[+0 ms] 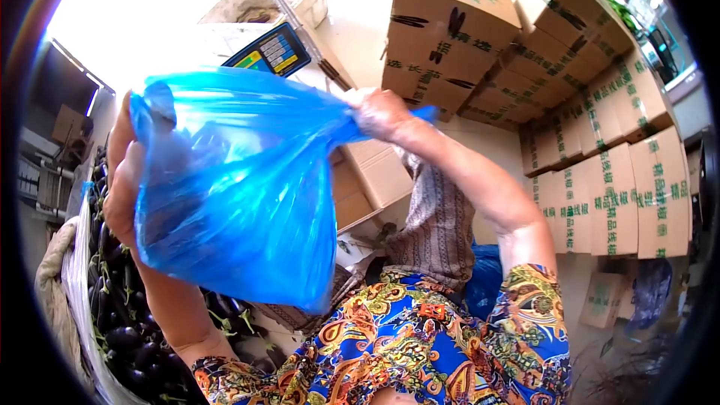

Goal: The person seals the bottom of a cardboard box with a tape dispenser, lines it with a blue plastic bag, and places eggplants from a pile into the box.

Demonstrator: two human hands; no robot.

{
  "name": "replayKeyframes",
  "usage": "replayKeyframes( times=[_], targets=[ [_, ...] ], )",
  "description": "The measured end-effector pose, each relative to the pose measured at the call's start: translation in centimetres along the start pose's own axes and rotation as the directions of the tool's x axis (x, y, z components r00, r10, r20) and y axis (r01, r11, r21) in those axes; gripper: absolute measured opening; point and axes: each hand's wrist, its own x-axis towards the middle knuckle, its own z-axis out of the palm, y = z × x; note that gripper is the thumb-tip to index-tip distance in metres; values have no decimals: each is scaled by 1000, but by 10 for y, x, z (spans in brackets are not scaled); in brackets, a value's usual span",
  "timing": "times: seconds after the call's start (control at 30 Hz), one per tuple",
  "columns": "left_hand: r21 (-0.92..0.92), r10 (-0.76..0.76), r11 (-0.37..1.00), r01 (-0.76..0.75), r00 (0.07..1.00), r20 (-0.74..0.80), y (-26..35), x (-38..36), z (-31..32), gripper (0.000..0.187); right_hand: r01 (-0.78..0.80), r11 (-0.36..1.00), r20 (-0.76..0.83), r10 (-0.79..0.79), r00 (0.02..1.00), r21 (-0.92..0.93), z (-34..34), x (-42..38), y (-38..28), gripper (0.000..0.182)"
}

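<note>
A large translucent blue plastic bag (247,187) is spread out in front of my chest, puffed and creased. My right hand (381,114) is closed around its gathered right end, and a short blue tail sticks out past the wrist. At the bag's left edge, my left hand (124,191) grips the plastic, with part of the hand hidden behind it. Below the bag, an open cardboard box (375,172) shows partly. Dark purple eggplants (124,337) lie heaped at the left beside my left forearm.
A digital scale display (274,51) stands just behind the bag. Printed cardboard boxes (450,37) are stacked at the back right, with more rows of cartons (607,195) along the right. Another blue bag (484,281) lies by my right side. White plastic sheeting (75,292) edges the eggplant heap.
</note>
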Motion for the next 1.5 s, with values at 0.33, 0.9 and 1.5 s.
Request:
replayKeyframes(
  times=[0.33,0.9,1.5],
  targets=[
    [79,-592,806,587,801,90,-49,25,32,50,24,919,85,-63,994,393,48,6,-36,41],
    [438,-403,834,336,913,67,-134,14,22,82,-172,-514,300,178,937,841,11,-86,-25,39],
    [751,-305,597,-282,786,537,-145,-109,114,65,-258,-226,303,195,933,939,-49,-155,-66,70]
  ],
)
